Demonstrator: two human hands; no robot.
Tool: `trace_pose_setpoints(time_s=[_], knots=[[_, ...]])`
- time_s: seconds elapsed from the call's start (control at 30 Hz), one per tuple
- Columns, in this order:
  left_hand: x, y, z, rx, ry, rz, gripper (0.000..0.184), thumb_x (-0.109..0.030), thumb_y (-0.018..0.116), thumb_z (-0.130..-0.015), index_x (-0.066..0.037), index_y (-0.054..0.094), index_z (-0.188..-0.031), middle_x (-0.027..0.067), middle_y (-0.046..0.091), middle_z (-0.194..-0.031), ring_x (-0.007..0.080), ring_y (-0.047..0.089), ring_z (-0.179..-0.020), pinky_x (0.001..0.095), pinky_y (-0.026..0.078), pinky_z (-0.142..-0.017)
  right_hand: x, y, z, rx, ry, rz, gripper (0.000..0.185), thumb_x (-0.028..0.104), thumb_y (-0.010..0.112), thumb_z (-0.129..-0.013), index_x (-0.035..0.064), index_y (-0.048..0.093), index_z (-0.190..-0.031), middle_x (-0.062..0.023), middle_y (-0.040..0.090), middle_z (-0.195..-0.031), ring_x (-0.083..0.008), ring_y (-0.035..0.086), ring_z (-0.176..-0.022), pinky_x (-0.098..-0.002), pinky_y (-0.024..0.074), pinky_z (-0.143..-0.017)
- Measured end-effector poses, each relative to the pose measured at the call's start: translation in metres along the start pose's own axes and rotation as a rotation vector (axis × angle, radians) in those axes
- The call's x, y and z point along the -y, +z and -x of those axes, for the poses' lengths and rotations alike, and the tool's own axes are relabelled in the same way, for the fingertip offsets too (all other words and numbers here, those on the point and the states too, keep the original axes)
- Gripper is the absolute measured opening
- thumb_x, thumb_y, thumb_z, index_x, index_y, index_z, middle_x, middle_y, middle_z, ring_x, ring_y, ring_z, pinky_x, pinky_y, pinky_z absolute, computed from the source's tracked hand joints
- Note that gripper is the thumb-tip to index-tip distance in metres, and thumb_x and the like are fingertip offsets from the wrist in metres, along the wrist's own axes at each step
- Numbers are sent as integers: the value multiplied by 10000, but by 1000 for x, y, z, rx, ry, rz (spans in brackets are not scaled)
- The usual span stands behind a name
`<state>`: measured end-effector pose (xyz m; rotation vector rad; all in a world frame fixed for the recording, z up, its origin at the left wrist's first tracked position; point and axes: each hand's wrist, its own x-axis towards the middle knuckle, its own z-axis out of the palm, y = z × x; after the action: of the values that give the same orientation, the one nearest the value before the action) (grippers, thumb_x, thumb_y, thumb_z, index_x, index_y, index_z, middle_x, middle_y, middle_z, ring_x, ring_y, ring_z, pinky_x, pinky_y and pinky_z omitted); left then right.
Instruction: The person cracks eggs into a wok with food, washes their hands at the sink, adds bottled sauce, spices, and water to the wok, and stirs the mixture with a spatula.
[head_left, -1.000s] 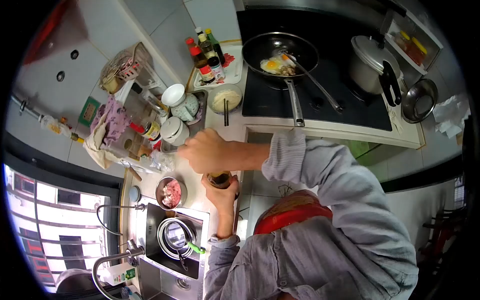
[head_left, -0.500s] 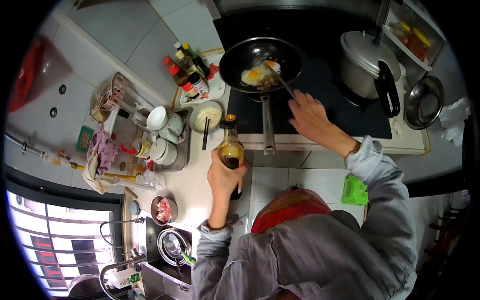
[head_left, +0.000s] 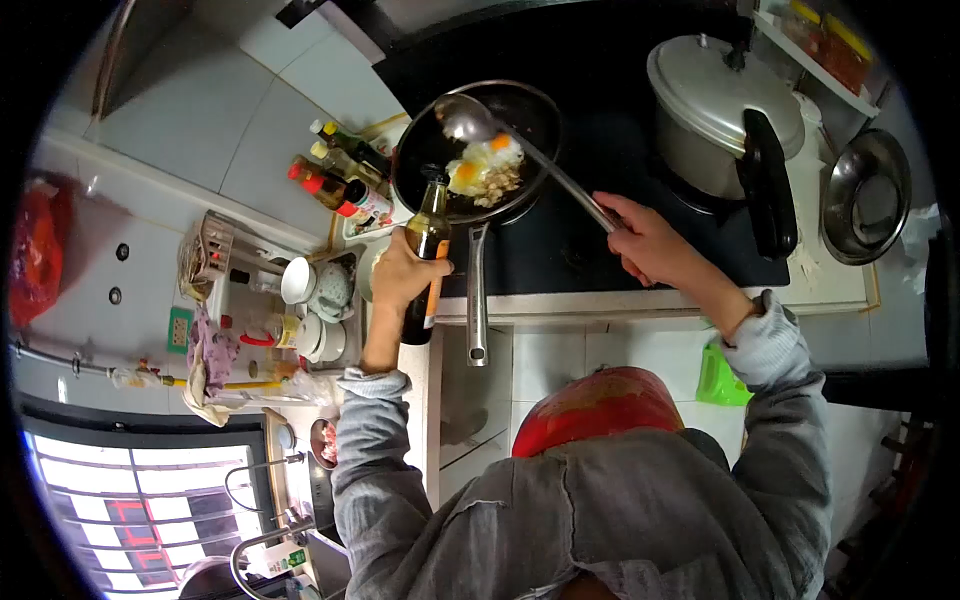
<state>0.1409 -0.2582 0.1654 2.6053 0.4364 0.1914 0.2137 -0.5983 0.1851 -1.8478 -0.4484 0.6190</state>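
Observation:
My left hand (head_left: 403,275) is wrapped round a dark glass bottle (head_left: 428,230), tilted with its neck at the near left rim of the black frying pan (head_left: 530,108). Fried eggs (head_left: 470,172) with bits of browned food lie in the pan. The fingers of my right hand (head_left: 645,240) are closed on the handle end of a metal ladle (head_left: 560,172). The ladle's bowl is over the left part of the pan, above the eggs. Whether anything flows from the bottle cannot be made out.
A pressure cooker (head_left: 700,120) stands on the right of the black stovetop (head_left: 600,200). The pan's handle (head_left: 478,300) sticks out over the counter edge. Sauce bottles (head_left: 345,175) are at the left of the pan. A metal bowl (head_left: 865,195) is at the far right; stacked dishes (head_left: 320,335) stand left.
My left hand has carried the bottle up to the pan. My right hand has lifted the ladle, whose bowl was among the eggs. The view has shifted toward the stove.

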Motion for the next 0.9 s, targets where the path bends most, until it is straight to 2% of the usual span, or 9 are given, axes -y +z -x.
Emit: trace_pose_setpoints(time_s=[0.07,0.2,0.3,0.33,0.47,0.63,0.77,0.87,0.9], knots=[[4,1,-11,35,-2,16,641,-327,723,-477,-25,484,-991,163,618,-873,310,596,-851,338,444,-751,-2,-5,14,109,121,-391,547,106,518,-807,30,328,-1314,-75,517,-696,-119,489,-477,-266,400,-369],[8,0,-25,108,-8,-14,660,-319,727,-468,-6,490,-999,147,623,-890,285,597,-875,321,439,-771,-10,1,28,165,211,-594,537,125,538,-821,35,337,-1311,-38,516,-686,-81,467,-427,-235,358,-321],[12,-1,-33,162,-14,-38,754,-330,726,-463,27,464,-1074,169,619,-917,278,595,-901,307,435,-793,-10,4,31,204,216,-634,555,129,553,-818,31,326,-1315,-30,516,-657,-78,465,-405,-229,351,-305],[11,-3,-34,171,-42,-75,784,-334,725,-462,33,452,-1099,176,618,-926,278,594,-907,304,434,-797,-4,4,34,181,228,-641,511,57,472,-847,-4,293,-1322,-48,514,-673,-68,436,-387,-208,331,-312],[5,-9,-35,149,-81,-170,874,-346,722,-460,61,404,-1164,194,611,-957,283,592,-917,292,433,-806,0,2,39,192,215,-644,505,57,456,-851,-2,290,-1324,-48,511,-670,-66,437,-389,-206,332,-314],[-9,-19,-34,239,-110,-137,884,-347,725,-457,75,400,-1162,198,606,-979,288,592,-917,291,434,-813,7,0,46,206,192,-628,508,56,455,-845,4,294,-1323,-49,508,-674,-68,442,-400,-209,332,-314],[1,-16,-41,279,-108,-165,879,-356,724,-455,74,409,-1154,205,604,-978,290,591,-919,296,434,-816,5,2,48,203,219,-670,533,94,514,-813,21,323,-1305,-25,510,-628,-80,450,-390,-223,337,-288],[-6,-18,-38,242,-117,-251,878,-380,716,-453,72,418,-1144,214,603,-971,295,592,-914,303,439,-811,4,2,48,216,205,-705,530,93,512,-813,22,325,-1304,-25,510,-637,-81,452,-393,-222,338,-288],[5,-15,-42,254,-108,-203,821,-350,734,-462,63,450,-1113,190,606,-964,273,586,-896,302,438,-805,4,2,49,216,200,-706,529,91,511,-814,22,326,-1304,-25,510,-639,-80,452,-393,-221,338,-288]])
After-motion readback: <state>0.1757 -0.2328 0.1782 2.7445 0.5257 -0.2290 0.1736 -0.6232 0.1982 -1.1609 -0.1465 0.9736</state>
